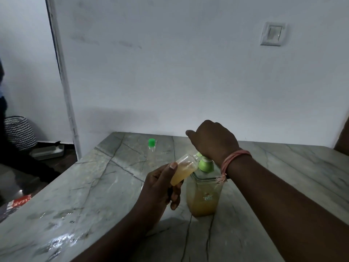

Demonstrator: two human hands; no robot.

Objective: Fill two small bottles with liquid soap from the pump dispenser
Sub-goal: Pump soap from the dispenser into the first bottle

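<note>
A clear pump dispenser (204, 197) with a green pump collar stands on the marble table (98, 186), about half full of yellowish soap. My right hand (213, 140) rests on top of the pump head and covers it. My left hand (160, 188) holds a small clear bottle (184, 170) tilted, its open mouth against the pump spout; the bottle is partly filled with yellowish soap. A second small clear bottle (151, 147) with a green cap stands upright farther back on the table, apart from both hands.
A white wall with a light switch (272, 34) runs behind the table. Left of the table's edge, the floor holds a zigzag-patterned basket (19, 132), a grey tray and a red packet (18, 202). A person in dark clothes is at the far left.
</note>
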